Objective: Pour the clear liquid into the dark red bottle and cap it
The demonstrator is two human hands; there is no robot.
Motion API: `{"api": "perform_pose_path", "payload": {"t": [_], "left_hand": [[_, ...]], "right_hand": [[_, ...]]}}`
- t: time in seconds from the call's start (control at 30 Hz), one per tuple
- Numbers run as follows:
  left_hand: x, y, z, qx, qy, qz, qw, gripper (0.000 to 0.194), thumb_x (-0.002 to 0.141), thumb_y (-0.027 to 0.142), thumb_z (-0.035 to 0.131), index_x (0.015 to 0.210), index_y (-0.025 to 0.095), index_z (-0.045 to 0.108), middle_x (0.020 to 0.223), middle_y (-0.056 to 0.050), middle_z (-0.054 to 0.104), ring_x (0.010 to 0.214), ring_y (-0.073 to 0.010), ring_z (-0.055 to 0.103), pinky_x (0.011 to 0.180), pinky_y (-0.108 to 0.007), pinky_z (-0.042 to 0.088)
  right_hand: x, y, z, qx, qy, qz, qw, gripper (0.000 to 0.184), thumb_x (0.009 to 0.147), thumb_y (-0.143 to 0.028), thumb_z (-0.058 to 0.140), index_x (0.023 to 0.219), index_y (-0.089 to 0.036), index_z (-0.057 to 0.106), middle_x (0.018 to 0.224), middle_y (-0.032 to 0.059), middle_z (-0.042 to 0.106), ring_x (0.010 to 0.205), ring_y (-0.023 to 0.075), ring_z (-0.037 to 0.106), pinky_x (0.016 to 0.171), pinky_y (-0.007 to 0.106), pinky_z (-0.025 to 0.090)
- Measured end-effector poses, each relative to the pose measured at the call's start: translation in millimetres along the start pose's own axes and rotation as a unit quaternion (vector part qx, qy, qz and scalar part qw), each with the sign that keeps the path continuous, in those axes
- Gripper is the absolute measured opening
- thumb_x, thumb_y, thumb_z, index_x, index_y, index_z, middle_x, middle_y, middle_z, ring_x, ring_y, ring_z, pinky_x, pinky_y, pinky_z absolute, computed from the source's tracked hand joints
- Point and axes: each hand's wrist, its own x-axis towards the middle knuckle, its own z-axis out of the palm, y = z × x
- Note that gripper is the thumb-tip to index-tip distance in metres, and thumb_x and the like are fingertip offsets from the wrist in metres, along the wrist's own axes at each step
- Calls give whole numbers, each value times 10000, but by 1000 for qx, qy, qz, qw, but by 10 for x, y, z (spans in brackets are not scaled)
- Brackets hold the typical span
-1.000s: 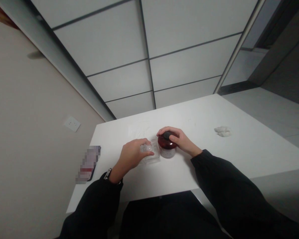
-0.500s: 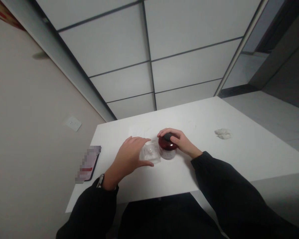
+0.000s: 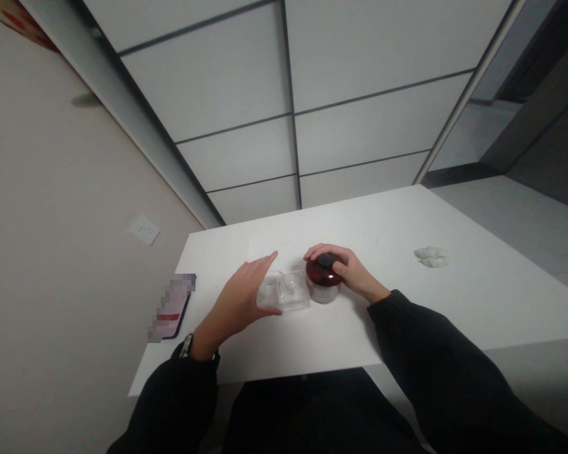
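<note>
My left hand (image 3: 234, 309) is spread at the left end of a clear plastic box (image 3: 291, 293). Its thumb meets the box's near edge, while the index finger stands just behind the box with a small gap. A dark red jar (image 3: 320, 277) with a black knob on its lid stands against the box's right side. My right hand (image 3: 345, 268) grips the jar's top, fingers curled over the lid. The jar's lower part shows a pale label.
The white table (image 3: 265, 353) holds a phone (image 3: 173, 307) with a pixelated cover near its left edge and a crumpled white tissue (image 3: 430, 256) at the right. A wall (image 3: 66, 284) with a switch plate (image 3: 144, 230) runs along the left side.
My left hand has gone from closed over the box to spread open at its left end. My right hand stays on the jar. The whole view has shifted slightly.
</note>
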Motion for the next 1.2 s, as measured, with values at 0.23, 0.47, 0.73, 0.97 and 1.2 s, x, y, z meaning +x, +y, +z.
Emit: {"api": "perform_pose_path", "payload": {"t": [0.23, 0.47, 0.73, 0.97, 1.2], "left_hand": [[-369, -462, 420, -321, 117, -85, 936, 1115, 731, 600, 936, 1581, 308, 276, 1646, -210, 384, 1531, -403, 463, 1271, -645, 358], [-313, -410, 526, -383, 48, -91, 918, 634, 814, 560, 876, 1311, 239, 650, 1573, -156, 513, 1532, -387, 431, 1315, -575, 283], [-314, -396, 467, -377, 13, -77, 923, 592, 881, 598, 794, 1331, 243, 647, 1556, -138, 501, 1538, -368, 401, 1319, -535, 276], [-328, -380, 462, -377, 18, -77, 923, 600, 880, 602, 792, 1323, 244, 605, 1516, -141, 517, 1502, -369, 428, 1313, -559, 272], [-334, -361, 527, -415, 69, -109, 901, 612, 808, 540, 876, 1228, 261, 529, 1433, -120, 568, 1418, -335, 513, 1223, -522, 407]], "right_hand": [[-22, -33, -4, 12, -9, 11, 1000, 581, 843, -780, 742, 1078, -250, 787, 1140, 93, 769, 1113, 264, 699, 1044, 425, 511], [-33, -52, 19, 8, 6, 24, 1000, 572, 816, -778, 769, 1055, -258, 792, 1115, 83, 771, 1088, 271, 698, 1021, 425, 518], [-64, -57, 43, -2, 13, 29, 999, 511, 849, -743, 760, 1039, -270, 795, 1093, 74, 772, 1068, 267, 697, 993, 401, 518], [-83, -91, 70, -11, 27, 37, 999, 498, 856, -752, 746, 1029, -288, 799, 1086, 61, 772, 1066, 265, 693, 1002, 392, 510], [-86, -96, 87, -26, 42, 52, 997, 562, 825, -811, 727, 995, -279, 790, 1074, 82, 775, 1058, 296, 700, 1010, 447, 526]]}}
